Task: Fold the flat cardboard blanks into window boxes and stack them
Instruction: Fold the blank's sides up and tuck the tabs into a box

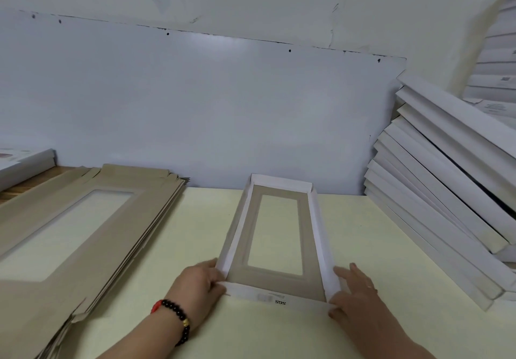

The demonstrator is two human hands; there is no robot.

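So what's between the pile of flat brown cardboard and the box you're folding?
Only bare yellow tabletop lies between the flat blanks and the half-folded window box, as the head view shows.

One half-folded box [279,235] mid-table. One pile of flat brown blanks [83,227] at left edge. One leaning stack of white boxes [446,191] at right edge. Two hands.

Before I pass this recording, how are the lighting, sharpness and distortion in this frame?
Head view: soft, even light with a pale glare patch on the white wall board; shadows are faint. Wide-angle bending curves the leaning stack of white folded boxes and the pile of flat brown cardboard blanks. The half-folded window box and both hands look slightly soft.
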